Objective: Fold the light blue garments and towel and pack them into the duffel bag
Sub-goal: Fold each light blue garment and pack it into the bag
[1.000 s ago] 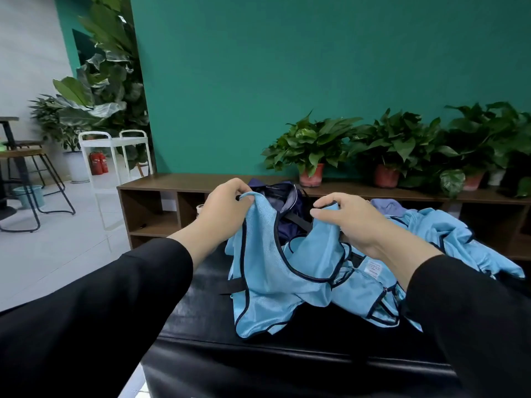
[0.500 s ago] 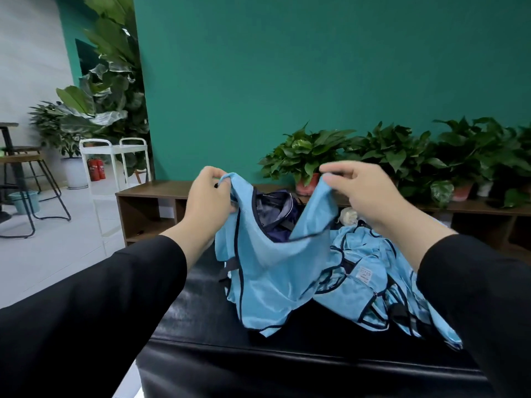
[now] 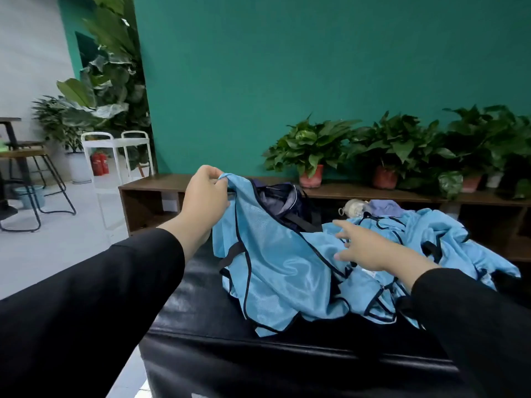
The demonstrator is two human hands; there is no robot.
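Light blue garment on black bench: left grip pinches it, right grip spread.

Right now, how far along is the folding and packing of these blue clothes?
Barely begun. Nothing looks folded: the heap of blue clothes lies rumpled on the black bench, and I can't see anything blue inside the dark duffel bag. In hand: the left hand pinches one corner of a blue vest, lifting it, while the right hand reaches over it, fingers spread. Folding and packing everything remains.
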